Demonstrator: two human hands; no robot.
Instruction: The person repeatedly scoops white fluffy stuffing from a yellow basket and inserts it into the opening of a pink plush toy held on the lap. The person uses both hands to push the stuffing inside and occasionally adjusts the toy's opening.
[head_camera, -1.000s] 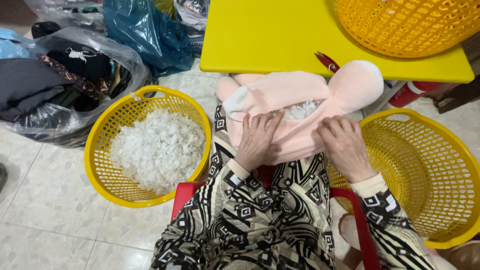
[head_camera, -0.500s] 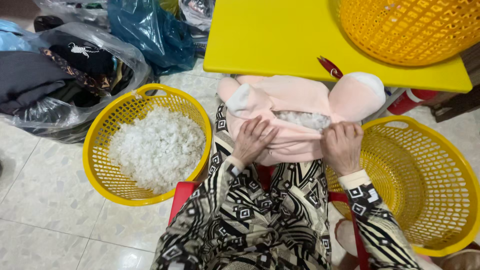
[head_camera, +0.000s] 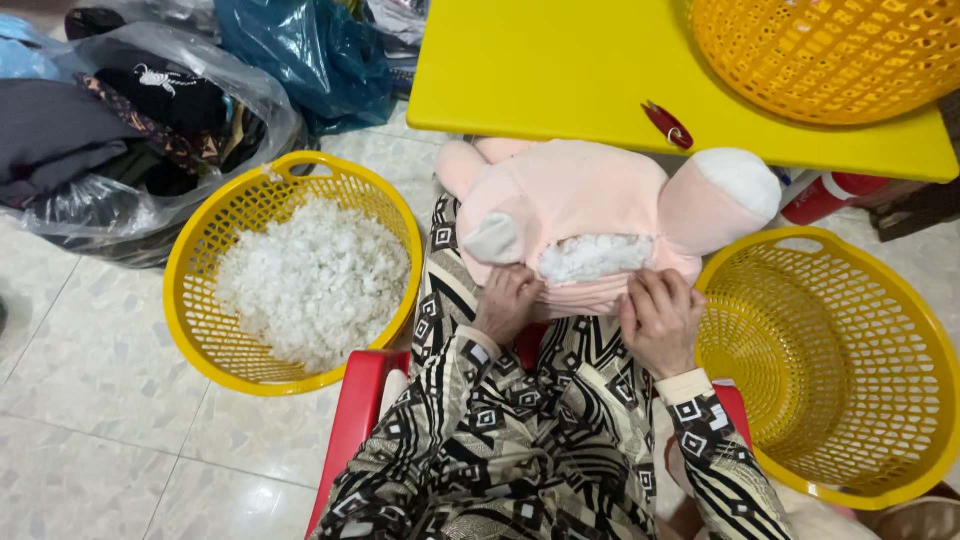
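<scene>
Hands (head_camera: 585, 315) gripping pink plush toy (head_camera: 590, 195) opening edge, baskets flanking

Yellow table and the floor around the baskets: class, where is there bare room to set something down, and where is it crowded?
Free: the yellow table left of the red scissors and the overturned basket; the floor tiles below the stuffing basket. The right basket looks empty. Crowded: the lap, where both hands hold the pink plush, and the bags at upper left.

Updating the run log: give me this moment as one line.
left hand: grips pink plush toy lower edge | right hand: grips same edge | white stuffing: showing at opening | left basket: holds stuffing
</scene>
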